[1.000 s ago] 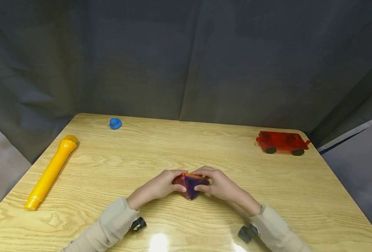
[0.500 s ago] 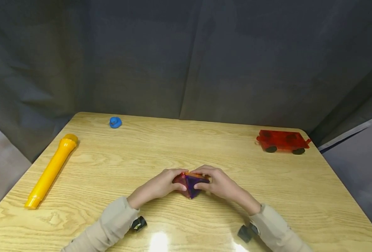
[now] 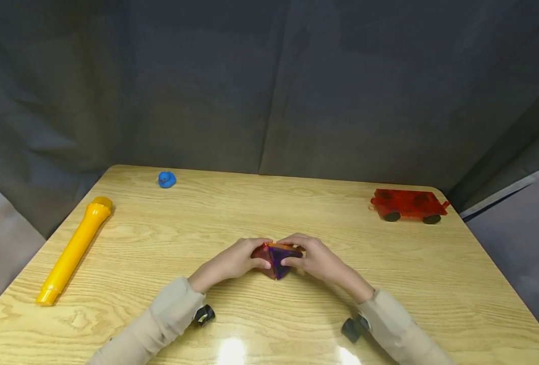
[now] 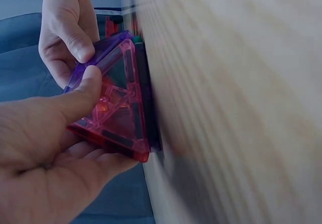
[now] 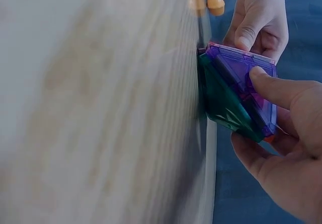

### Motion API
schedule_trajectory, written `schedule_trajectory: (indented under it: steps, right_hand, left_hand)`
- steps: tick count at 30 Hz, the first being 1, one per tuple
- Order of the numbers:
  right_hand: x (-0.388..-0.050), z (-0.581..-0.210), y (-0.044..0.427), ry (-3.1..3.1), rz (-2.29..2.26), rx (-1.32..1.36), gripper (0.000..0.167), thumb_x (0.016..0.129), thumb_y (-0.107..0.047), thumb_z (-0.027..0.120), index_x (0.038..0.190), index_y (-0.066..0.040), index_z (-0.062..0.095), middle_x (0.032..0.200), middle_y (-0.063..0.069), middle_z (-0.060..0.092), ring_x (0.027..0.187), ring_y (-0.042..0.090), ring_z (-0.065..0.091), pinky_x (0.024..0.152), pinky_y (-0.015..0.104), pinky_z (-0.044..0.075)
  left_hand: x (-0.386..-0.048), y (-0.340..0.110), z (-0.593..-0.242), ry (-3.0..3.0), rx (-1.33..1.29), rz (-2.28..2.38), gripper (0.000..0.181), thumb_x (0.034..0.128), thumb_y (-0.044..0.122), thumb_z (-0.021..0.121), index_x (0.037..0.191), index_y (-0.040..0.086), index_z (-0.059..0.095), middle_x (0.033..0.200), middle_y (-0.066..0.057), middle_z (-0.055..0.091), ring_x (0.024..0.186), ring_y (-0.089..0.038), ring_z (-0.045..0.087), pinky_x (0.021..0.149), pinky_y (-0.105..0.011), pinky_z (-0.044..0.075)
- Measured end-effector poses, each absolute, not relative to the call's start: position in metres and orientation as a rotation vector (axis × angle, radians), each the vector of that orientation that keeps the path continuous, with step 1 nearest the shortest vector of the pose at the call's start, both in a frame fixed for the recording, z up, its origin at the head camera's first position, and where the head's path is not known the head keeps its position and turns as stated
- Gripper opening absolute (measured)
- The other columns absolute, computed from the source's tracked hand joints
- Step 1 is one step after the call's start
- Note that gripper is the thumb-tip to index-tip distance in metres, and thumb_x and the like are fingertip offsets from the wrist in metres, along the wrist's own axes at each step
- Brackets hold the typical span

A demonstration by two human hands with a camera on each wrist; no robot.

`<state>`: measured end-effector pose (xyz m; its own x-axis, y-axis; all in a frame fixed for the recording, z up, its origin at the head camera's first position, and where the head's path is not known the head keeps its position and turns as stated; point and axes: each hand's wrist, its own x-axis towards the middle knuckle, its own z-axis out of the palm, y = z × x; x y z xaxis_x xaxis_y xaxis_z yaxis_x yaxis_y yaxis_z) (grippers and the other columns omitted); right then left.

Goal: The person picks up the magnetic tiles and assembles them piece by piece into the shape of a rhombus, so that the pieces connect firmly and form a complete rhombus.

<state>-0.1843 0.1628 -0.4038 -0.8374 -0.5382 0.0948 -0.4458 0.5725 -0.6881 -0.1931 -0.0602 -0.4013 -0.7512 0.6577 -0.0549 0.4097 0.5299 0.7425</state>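
Note:
Both hands hold one small block built of see-through magnetic tiles, at the middle of the table in the head view. Its left face is a pink triangle tile point(image 4: 130, 118); the right face is a purple triangle tile point(image 5: 236, 65). An orange tile point(image 3: 284, 246) runs along the top back, and a green tile point(image 5: 221, 100) shows low in the right wrist view. My left hand point(image 3: 239, 257) pinches the pink and red side, thumb in front and fingers behind. From the other side my right hand point(image 3: 317, 258) grips the purple face the same way. Whether the block touches the table, I cannot tell.
A yellow toy microphone point(image 3: 74, 251) lies along the left of the wooden table point(image 3: 233, 213). Near the back edge sits a blue rubber duck point(image 3: 166, 179). At the back right stands a red wheeled toy car base point(image 3: 408, 205). A dark curtain point(image 3: 196, 91) hangs behind.
Both hands and the tile block have shifted slightly away from the body, toward the back of the table. The grip looks the same, and the other toys stay in place.

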Motion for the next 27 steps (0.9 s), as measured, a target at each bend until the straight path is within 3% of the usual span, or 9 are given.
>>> schedule_trajectory:
  steps: [17,27]
  right_hand:
    - [-0.219,-0.409,0.157,2.699,-1.171,-0.703,0.038,0.088,-0.018,0.068,0.122,-0.003,0.062,0.117,0.011,0.061,0.099,0.022,0.060,0.081,0.033,0.053]
    - [-0.223,-0.407,0.156,2.697,-1.162,-0.663,0.038,0.089,-0.018,0.068,0.124,-0.004,0.061,0.120,0.011,0.060,0.100,0.022,0.059,0.082,0.033,0.053]
  left_hand:
    - [-0.241,-0.061,-0.403,2.441,0.901,1.010,0.049,0.0933,0.017,0.060,0.136,-0.002,0.047,0.125,-0.015,0.059,0.109,-0.023,0.059,0.095,-0.037,0.046]
    - [-0.246,-0.062,-0.402,2.443,0.879,0.987,0.052,0.0937,0.019,0.060,0.138,-0.001,0.045,0.128,-0.016,0.057,0.111,-0.024,0.057,0.097,-0.038,0.045]
